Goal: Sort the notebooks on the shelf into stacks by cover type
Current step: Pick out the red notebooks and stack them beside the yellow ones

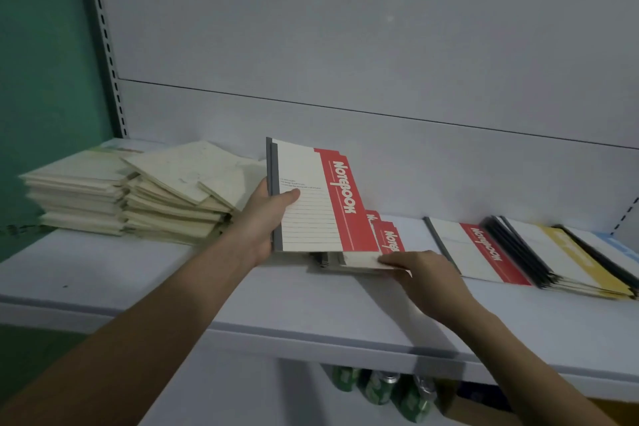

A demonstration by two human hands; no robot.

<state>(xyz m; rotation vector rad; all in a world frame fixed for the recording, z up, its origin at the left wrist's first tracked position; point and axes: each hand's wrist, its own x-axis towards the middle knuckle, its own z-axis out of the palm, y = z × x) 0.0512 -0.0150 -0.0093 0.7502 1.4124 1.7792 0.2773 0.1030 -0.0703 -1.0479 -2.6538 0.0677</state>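
1. Fingers of the left hand [266, 218] are clenching the grey spine of a red notebook [318, 197], tilting it up above the shelf [173, 273].
2. Right hand [425, 273] is pressing flat on a small pile of red notebooks [390, 242], its grip grasping nothing.
3. Cream notebooks [138, 190] are sitting stacked at the left; red, yellow and blue ones [539, 252] are lying fanned at the right.

Raised notebook [318, 197]: cream ruled cover, red band lettered white, grey spine. Left stacks [131, 194]: plain pale cream covers. Right flat notebook [477, 252]: cream, red band. Far-right notebook [581, 259]: yellow band, dark spine. Shelf [173, 287]: pale grey. Left wall [41, 62]: green.
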